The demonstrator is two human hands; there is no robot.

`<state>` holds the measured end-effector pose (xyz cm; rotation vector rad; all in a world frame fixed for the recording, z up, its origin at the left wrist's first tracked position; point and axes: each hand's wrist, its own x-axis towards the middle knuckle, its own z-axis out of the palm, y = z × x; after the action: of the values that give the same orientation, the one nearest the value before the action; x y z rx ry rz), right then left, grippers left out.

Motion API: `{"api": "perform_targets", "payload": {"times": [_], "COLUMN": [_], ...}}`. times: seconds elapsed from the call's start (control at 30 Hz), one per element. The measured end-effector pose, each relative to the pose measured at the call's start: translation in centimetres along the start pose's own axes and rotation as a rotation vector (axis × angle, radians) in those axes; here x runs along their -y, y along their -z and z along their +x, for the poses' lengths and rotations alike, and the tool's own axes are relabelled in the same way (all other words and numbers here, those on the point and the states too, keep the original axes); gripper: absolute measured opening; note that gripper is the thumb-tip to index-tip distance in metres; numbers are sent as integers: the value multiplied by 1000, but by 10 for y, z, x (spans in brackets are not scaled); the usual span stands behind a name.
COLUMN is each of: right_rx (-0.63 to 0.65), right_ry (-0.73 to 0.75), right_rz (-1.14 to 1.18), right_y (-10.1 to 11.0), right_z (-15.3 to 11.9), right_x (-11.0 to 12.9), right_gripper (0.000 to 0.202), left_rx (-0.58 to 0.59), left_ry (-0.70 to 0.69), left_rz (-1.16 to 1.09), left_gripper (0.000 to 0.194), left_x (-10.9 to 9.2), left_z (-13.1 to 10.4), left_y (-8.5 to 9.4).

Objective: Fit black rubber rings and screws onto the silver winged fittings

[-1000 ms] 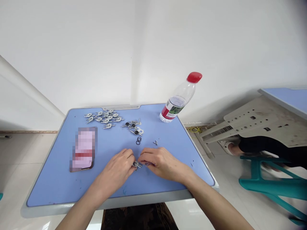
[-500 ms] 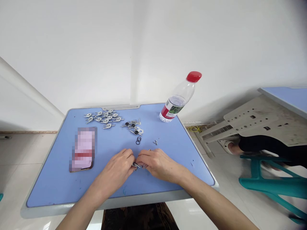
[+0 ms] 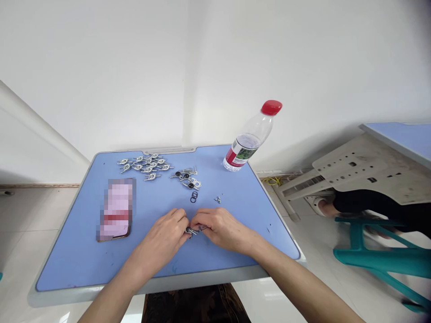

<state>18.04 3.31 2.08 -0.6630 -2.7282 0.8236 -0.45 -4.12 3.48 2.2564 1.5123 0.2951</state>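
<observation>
My left hand (image 3: 170, 233) is closed on a small metal part (image 3: 191, 231), pinched near the front middle of the blue table. Close against it, my right hand (image 3: 218, 229) has its fingers pressed together at the same part; its fingertips are partly hidden. Black rings (image 3: 194, 197) lie just beyond my hands. Behind the rings are loose metal pieces with round black parts (image 3: 186, 176). Several tiny metal bits (image 3: 218, 199) sit to the right of the rings. At the back left is a group of several silver metal assemblies (image 3: 148, 166).
A phone (image 3: 116, 208) with a blurred screen lies on the left of the blue table (image 3: 84, 264). A red-capped bottle (image 3: 242, 150) stands at the back right. Beyond are another table (image 3: 404, 139), a teal stool (image 3: 380, 258) and a person's leg (image 3: 363, 206).
Both hands stay nearly in place, with a slight shift of the right fingers around the metal part. The whole view has moved very slightly.
</observation>
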Motion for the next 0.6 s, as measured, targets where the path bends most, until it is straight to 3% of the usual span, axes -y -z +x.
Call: {"api": "perform_targets", "payload": {"times": [0.3,0.6], "right_rx": [-11,-36], "right_ry": [-116,-138], "right_rz": [100,87], "right_y": [0,-1], "right_z": [4,4], "right_x": [6,7], "right_gripper": [21,21], "left_rx": [3,5], "left_ry": [9,16], "left_rz": [13,30], "left_gripper": [7,4], "left_x": [-1,-2], "left_z": [0,0], "left_y": [1,2]}}
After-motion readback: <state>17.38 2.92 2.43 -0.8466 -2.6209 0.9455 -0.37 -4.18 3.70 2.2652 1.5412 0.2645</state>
